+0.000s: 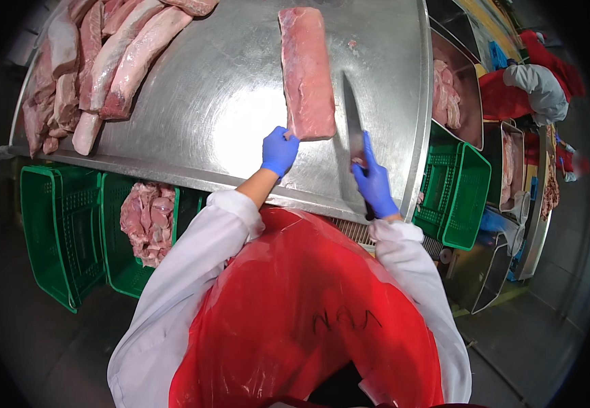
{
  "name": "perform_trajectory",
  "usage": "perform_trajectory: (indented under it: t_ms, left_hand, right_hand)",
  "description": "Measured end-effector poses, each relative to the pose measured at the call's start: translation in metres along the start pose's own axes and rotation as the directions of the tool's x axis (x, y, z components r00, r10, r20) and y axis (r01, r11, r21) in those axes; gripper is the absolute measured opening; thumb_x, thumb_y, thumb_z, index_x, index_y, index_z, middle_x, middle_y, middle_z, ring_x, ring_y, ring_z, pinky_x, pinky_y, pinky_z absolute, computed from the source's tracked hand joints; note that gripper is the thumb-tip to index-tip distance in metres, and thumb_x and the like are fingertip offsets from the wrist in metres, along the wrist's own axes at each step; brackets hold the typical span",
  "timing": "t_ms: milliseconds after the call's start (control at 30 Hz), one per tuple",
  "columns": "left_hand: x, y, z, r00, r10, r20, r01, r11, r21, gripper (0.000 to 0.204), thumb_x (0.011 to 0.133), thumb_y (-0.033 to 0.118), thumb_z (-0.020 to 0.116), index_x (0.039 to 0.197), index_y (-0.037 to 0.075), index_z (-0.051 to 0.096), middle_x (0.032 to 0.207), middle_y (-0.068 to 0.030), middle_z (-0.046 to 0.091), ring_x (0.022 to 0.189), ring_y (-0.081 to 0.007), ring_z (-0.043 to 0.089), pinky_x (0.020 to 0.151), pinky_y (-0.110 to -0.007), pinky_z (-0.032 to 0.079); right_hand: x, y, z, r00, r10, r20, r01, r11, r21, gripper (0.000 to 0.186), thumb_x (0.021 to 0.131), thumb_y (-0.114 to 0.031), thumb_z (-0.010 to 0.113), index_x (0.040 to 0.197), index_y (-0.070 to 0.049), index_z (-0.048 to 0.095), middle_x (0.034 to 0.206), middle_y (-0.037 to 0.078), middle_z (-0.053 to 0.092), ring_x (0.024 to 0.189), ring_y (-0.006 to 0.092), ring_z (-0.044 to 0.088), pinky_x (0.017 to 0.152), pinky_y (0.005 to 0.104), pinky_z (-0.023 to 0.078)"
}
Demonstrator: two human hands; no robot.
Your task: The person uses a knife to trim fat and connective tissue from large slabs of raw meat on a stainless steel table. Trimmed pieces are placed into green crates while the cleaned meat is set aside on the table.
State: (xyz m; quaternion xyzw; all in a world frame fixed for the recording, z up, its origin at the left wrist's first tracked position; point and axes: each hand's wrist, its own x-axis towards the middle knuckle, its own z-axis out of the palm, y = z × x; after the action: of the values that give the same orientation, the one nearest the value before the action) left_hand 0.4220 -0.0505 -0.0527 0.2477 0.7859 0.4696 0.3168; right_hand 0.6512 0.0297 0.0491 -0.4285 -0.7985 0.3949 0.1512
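Note:
A long pork loin [308, 75] lies lengthwise on the steel table [220, 41], pointing away from me. My left hand [280, 152], in a blue glove, has its fingers closed at the loin's near left corner, pinching the edge. In my right hand [376, 182], also gloved in blue, is a long knife [352, 109]. The blade points away from me, to the right of the loin and apart from it. A small bit of meat sits by the knife's handle end. The handle is mostly hidden under my fingers.
Several long meat strips [121, 58] are piled at the table's far left. Below the near edge stand green crates [80, 224], one with meat pieces [148, 221]. Another green crate [468, 197] and a steel bin [468, 81] stand right. A co-worker [536, 85] is beyond.

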Motion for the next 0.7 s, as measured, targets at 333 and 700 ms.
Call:
perform_trajectory:
  t_ms: [333,700]
  left_hand:
    - [-0.001,-0.012,-0.011,0.998,-0.058,-0.019,0.051,0.959,-0.280,0.011,0.086,0.010,0.065,0.085,-0.001,0.062,0.072,-0.0072,0.066,0.064,-0.0107,0.058,0.059,-0.027,0.048]
    - [-0.045,-0.071,-0.222,0.934,0.167,-0.317,-0.215,0.969,-0.123,0.018,0.091,0.008,0.067,0.107,0.001,0.062,0.085,0.0010,0.060,0.075,-0.0068,0.055,0.064,-0.024,0.046]
  right_hand:
    - [0.023,-0.022,0.076,0.942,-0.048,0.332,0.156,0.939,-0.307,0.078,0.090,-0.016,0.054,0.156,-0.027,0.015,0.080,0.028,0.065,0.071,0.0468,0.063,0.068,0.0549,0.048]
    - [-0.052,0.036,-0.057,0.940,-0.064,0.336,0.104,0.989,-0.102,0.080,0.088,-0.006,0.059,0.157,-0.022,0.022,0.080,0.018,0.068,0.065,0.0302,0.067,0.066,0.0378,0.053]
